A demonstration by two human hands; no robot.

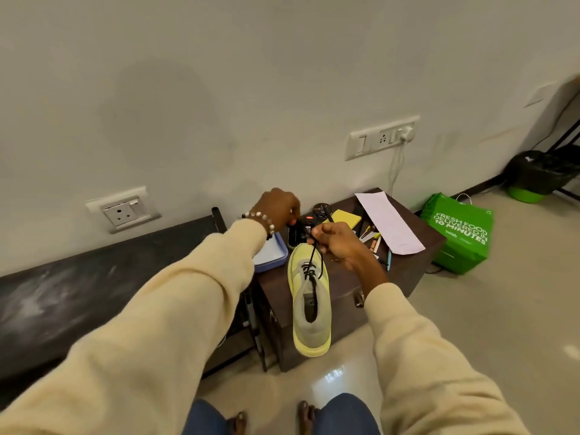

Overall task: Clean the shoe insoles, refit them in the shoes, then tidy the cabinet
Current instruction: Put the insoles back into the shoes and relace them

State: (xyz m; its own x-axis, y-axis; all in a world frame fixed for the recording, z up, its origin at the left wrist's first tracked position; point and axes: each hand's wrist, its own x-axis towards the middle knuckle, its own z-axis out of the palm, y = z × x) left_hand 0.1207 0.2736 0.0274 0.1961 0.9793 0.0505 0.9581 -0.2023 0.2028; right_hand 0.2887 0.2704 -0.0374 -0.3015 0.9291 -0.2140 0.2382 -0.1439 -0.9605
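Note:
A pale yellow-green shoe [310,312] lies on the dark brown cabinet [405,274], toe toward the wall and heel hanging over the front edge. Its black laces [309,271] run up from the eyelets. My right hand [340,246] pinches one lace end just above the toe. My left hand [279,210], with a bead bracelet on the wrist, is raised behind the shoe with curled fingers that pinch the other lace end. The insole inside the shoe opening is dark and hard to make out.
On the cabinet top lie a blue-rimmed tray [271,254], a black device [303,230], a yellow notepad [345,218], pens [373,241] and a white envelope [389,222]. A dark bench [94,287] stands left. A green bag [458,233] stands on the floor at the right.

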